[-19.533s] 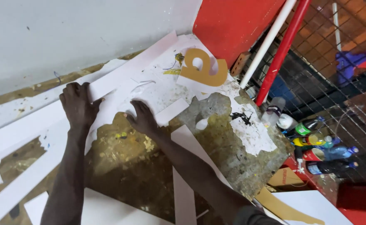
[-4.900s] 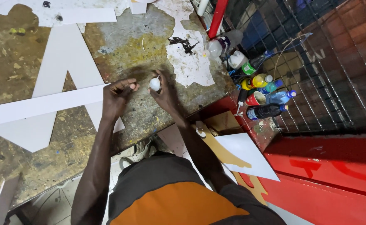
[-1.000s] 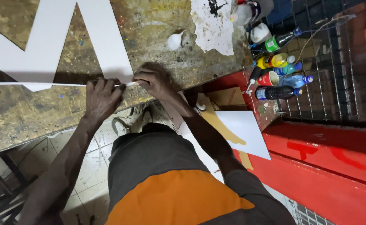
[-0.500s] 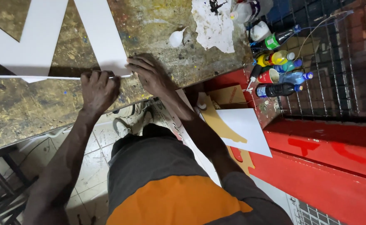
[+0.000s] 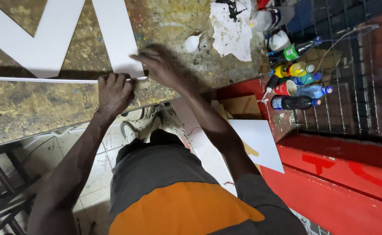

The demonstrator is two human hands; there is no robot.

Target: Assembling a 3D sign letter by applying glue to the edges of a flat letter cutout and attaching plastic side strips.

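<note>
I look down at a dirty, paint-stained tabletop [image 5: 34, 113]. A long thin white strip [image 5: 38, 80] stands on its edge along it. My left hand [image 5: 115, 91] is curled around the strip near its right end, with the fingers folded over the top, pinching it tight. My right hand [image 5: 158, 65] lies flat just beside it, with the fingers spread out and pressing down on the corner of a big white board [image 5: 117, 37]. This hand looks blurry, so I cannot tell just where each fingertip sits. The strip runs along the bottom edge of the white board and touches it there.

A small white lump [image 5: 192, 42] sits on the tabletop near my right hand. A torn white sheet [image 5: 232, 30] with black marks lies a bit further right. Past the edge of the tabletop, a bunch of bottles [image 5: 297, 80] lie on the floor, yellow, green, blue and dark ones, next to a red cup [image 5: 285, 88]. A wire fence [image 5: 352, 65] stands behind them. A flat white panel [image 5: 258, 143] lies low down near my right arm, next to a red wall [image 5: 343, 196]. I see my grey and orange shirt [image 5: 178, 200] at the bottom.
</note>
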